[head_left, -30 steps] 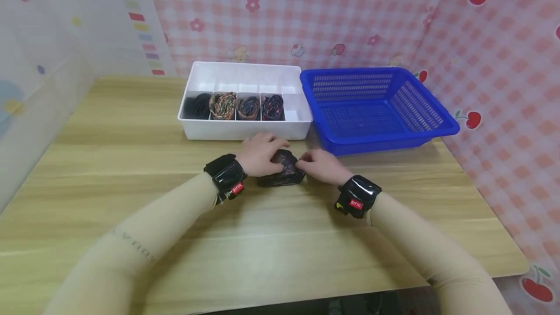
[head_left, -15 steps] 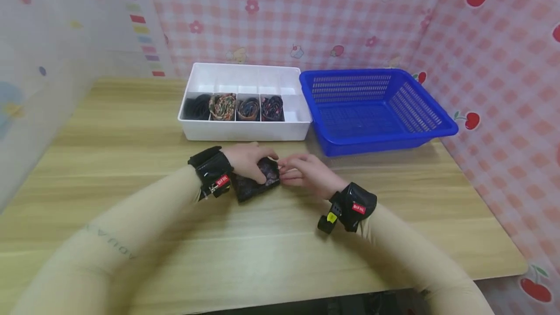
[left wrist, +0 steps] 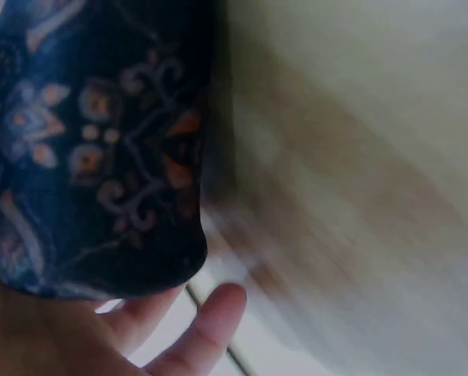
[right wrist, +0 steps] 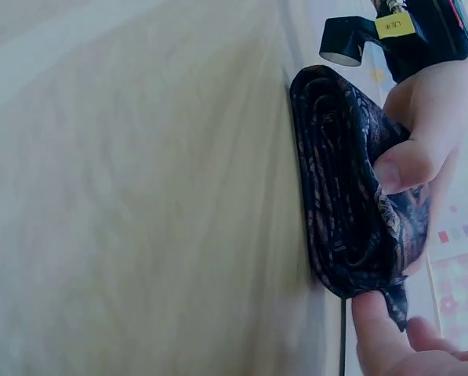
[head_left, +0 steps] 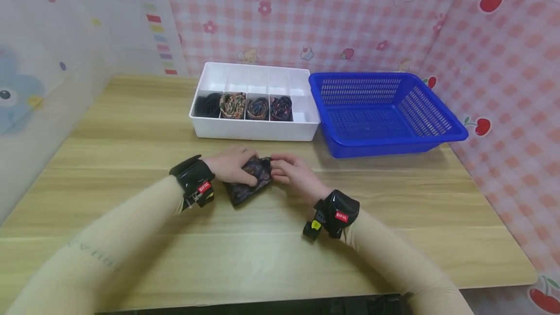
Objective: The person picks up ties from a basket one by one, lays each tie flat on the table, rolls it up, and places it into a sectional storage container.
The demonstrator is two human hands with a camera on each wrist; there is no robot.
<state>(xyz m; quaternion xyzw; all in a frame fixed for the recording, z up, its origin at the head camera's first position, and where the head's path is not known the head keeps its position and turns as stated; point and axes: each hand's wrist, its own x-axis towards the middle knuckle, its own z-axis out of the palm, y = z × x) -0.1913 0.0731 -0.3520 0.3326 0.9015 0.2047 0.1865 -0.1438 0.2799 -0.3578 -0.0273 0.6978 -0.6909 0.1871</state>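
Note:
A dark rolled cloth (head_left: 260,169) with a floral pattern lies on the table in front of the white box. My left hand (head_left: 232,165) grips it from the left, thumb on the near side and fingers over the far side. In the right wrist view the cloth (right wrist: 335,180) shows flattened, layered coils and a small loose flap at one end. My right hand (head_left: 297,174) is at the roll's right end, a fingertip touching it beside the flap. The left wrist view shows the patterned face of the cloth (left wrist: 100,157) close up.
Behind the hands stands a white divided box (head_left: 255,130), several rolled cloths in its front compartments. To its right is a blue plastic basket (head_left: 393,147) with slotted walls. The wooden table (head_left: 271,256) ends at a near edge, with patterned curtains behind and beside it.
Both hands and the cloth have moved left and toward me, away from the box. The roll has turned at a slant, and the right fingers have shifted along its right end.

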